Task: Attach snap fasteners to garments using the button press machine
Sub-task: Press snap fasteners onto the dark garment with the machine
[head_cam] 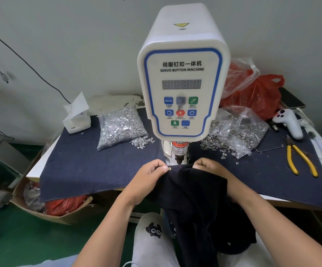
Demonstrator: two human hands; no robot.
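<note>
A white servo button machine (182, 74) stands at the middle of the table, its press head (179, 158) pointing down. Just below the head lies the edge of a dark navy garment (193, 191), which hangs down over my lap. My left hand (150, 175) pinches the garment's edge on the left, right beside a small brass snap fastener (169, 168) set in the cloth. On the right, my right hand (207, 166) grips the same edge with curled fingers. A red laser dot shows on the cloth between the hands.
A clear bag of silver snap parts (120, 126) lies left of the machine, bags of ring parts (235, 132) to its right. Yellow-handled pliers (300, 159), a white handheld device (289, 122), a red plastic bag (252, 95) and a tissue box (77, 120) sit on the blue table cloth (90, 164).
</note>
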